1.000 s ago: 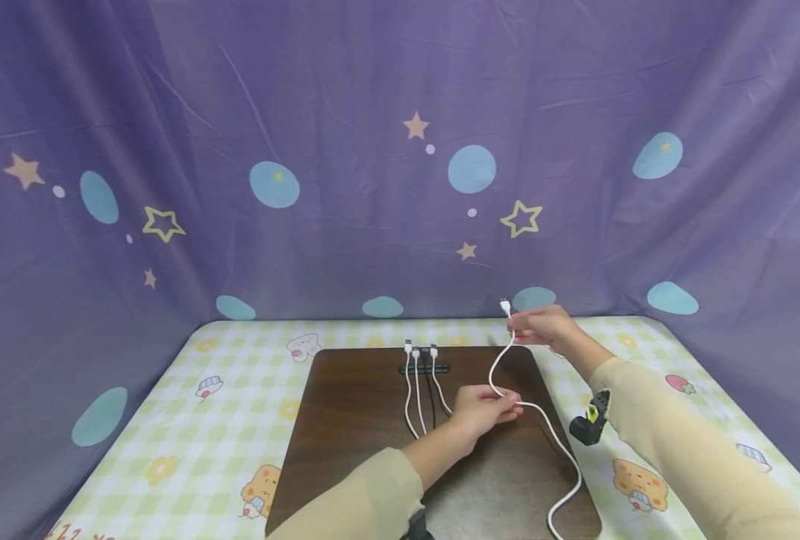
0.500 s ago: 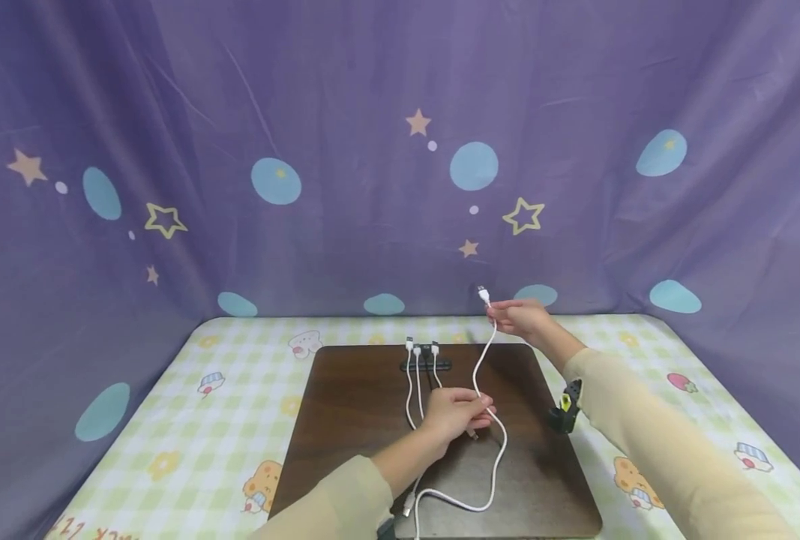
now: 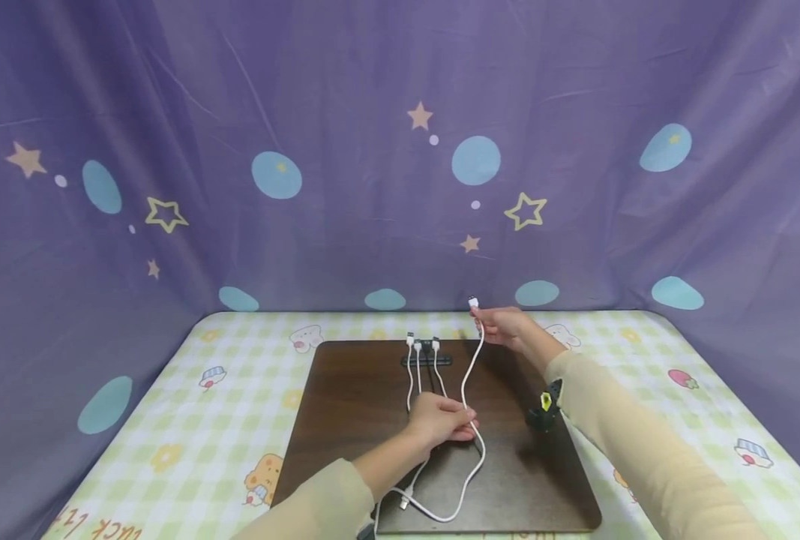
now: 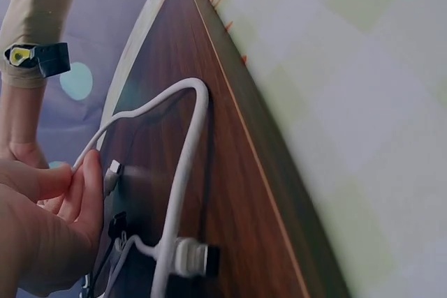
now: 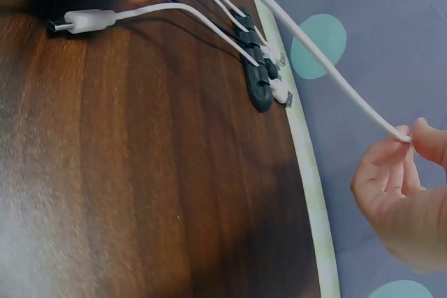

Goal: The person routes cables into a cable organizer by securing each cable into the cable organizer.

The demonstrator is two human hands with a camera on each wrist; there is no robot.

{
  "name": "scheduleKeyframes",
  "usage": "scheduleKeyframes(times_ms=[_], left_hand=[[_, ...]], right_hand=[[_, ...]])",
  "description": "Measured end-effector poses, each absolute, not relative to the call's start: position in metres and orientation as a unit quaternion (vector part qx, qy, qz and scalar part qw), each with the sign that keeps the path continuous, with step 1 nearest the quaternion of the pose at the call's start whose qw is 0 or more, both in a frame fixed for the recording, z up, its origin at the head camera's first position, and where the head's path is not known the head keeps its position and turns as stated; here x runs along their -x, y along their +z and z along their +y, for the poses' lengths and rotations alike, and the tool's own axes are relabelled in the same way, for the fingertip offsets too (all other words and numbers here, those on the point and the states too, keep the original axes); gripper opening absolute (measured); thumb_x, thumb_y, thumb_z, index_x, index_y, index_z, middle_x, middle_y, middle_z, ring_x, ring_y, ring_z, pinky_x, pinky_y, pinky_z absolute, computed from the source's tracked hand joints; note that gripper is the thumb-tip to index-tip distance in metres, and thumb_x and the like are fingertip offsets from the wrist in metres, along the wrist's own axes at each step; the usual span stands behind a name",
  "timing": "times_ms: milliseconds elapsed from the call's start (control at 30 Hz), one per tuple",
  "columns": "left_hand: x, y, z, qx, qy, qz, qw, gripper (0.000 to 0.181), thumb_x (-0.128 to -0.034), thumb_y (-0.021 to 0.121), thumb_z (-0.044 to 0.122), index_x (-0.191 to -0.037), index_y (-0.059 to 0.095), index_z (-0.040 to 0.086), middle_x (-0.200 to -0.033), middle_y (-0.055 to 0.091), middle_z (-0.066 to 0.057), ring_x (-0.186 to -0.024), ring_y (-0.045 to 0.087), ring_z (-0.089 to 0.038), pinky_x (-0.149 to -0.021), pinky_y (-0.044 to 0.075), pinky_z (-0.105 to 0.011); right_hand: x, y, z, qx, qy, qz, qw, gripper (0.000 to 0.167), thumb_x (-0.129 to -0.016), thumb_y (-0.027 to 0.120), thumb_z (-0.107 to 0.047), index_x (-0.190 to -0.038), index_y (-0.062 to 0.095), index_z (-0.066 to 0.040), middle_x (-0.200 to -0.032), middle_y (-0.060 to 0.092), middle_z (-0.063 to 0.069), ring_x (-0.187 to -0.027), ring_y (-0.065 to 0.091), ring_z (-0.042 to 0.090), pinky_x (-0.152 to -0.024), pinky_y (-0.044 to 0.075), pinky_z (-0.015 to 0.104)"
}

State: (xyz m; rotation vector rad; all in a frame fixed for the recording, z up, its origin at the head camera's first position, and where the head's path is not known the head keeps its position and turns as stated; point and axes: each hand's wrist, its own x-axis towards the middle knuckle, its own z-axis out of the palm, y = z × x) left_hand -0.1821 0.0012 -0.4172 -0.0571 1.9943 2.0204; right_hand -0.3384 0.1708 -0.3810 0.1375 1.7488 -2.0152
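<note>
A white USB cable (image 3: 467, 379) stretches between my two hands over the dark wooden board. My right hand (image 3: 504, 328) pinches it just below its plug (image 3: 474, 302), which points up beyond the board's far edge. Lower down, my left hand (image 3: 440, 421) pinches the same cable between thumb and fingers. From there the cable loops toward the near edge, as the left wrist view shows (image 4: 183, 172). A black cable clip strip (image 5: 259, 88) sits at the far edge of the board, holding several cables. One white cable's connector (image 5: 91, 21) lies on the board below my left hand.
The wooden board (image 3: 346, 420) lies on a table with a green checked cloth (image 3: 190, 442). Behind the table hangs a purple curtain (image 3: 346, 247). Another connector (image 3: 405, 501) lies near the board's front edge.
Both hands have moved left with the white cable, bringing the plug nearer the clip strip. The right hand rose slightly, then came lower. The cable's lower part now loops over the board's front.
</note>
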Motion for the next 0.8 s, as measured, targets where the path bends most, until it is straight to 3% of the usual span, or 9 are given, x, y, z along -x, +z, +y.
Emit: scheduleKeyframes(times_ms=[100, 167, 667, 800], left_hand=[[0.181, -0.416, -0.004, 0.010, 0.689, 0.709, 0.151, 0.017, -0.0850, 0.063, -0.007, -0.097, 0.066, -0.019, -0.089, 0.070, -0.034, -0.057, 0.066, -0.006, -0.063, 0.061, -0.026], [0.181, -0.416, -0.008, 0.004, 0.681, 0.716, 0.155, 0.017, -0.0846, 0.063, -0.007, -0.097, 0.066, -0.019, -0.088, 0.069, -0.034, -0.057, 0.065, -0.006, -0.062, 0.061, -0.026], [0.187, -0.408, -0.032, -0.007, 0.618, 0.764, 0.186, 0.014, -0.0834, 0.065, -0.006, -0.092, 0.068, -0.016, -0.083, 0.071, -0.030, -0.050, 0.061, -0.003, -0.055, 0.059, -0.020], [0.184, -0.410, -0.028, -0.006, 0.626, 0.757, 0.184, 0.013, -0.0826, 0.066, -0.007, -0.092, 0.068, -0.017, -0.081, 0.071, -0.030, -0.049, 0.060, -0.003, -0.055, 0.059, -0.020]], right_hand=[[0.340, -0.385, 0.168, -0.057, -0.741, 0.629, 0.230, 0.033, -0.100, 0.049, -0.013, -0.071, 0.066, -0.015, -0.065, 0.061, -0.008, -0.059, 0.057, 0.001, -0.062, 0.051, 0.015], [0.340, -0.387, 0.168, -0.057, -0.744, 0.626, 0.224, 0.034, -0.100, 0.049, -0.012, -0.069, 0.065, -0.015, -0.065, 0.063, -0.008, -0.059, 0.058, 0.000, -0.063, 0.052, 0.015], [0.348, -0.397, 0.161, -0.073, -0.761, 0.605, 0.225, 0.032, -0.097, 0.049, -0.002, -0.070, 0.063, -0.012, -0.065, 0.066, -0.004, -0.061, 0.063, 0.003, -0.062, 0.056, 0.014], [0.350, -0.399, 0.156, -0.078, -0.753, 0.620, 0.207, 0.022, -0.095, 0.053, 0.001, -0.077, 0.062, -0.009, -0.065, 0.067, -0.004, -0.060, 0.064, 0.005, -0.061, 0.058, 0.016]])
